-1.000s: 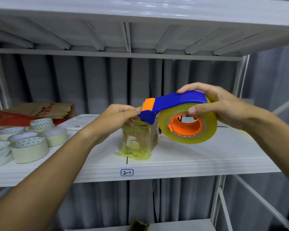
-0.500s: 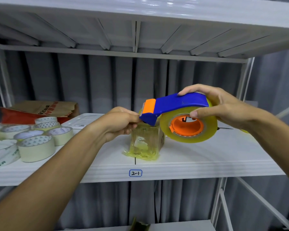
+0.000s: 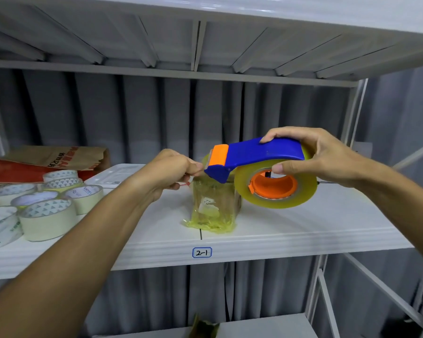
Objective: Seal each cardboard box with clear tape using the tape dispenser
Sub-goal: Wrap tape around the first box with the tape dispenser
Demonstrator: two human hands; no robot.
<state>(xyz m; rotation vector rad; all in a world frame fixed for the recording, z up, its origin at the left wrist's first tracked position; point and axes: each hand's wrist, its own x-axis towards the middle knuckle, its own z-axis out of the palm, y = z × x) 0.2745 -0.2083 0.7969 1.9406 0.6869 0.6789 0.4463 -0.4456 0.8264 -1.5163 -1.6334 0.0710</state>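
Head view: right hand (image 3: 327,157) grips the dispenser (image 3: 259,154) above the box (image 3: 215,203), which stands on the shelf (image 3: 303,230). Left hand (image 3: 166,174), fingers curled, pinches tape at the dispenser's nose. Tape rolls (image 3: 47,215) sit left.
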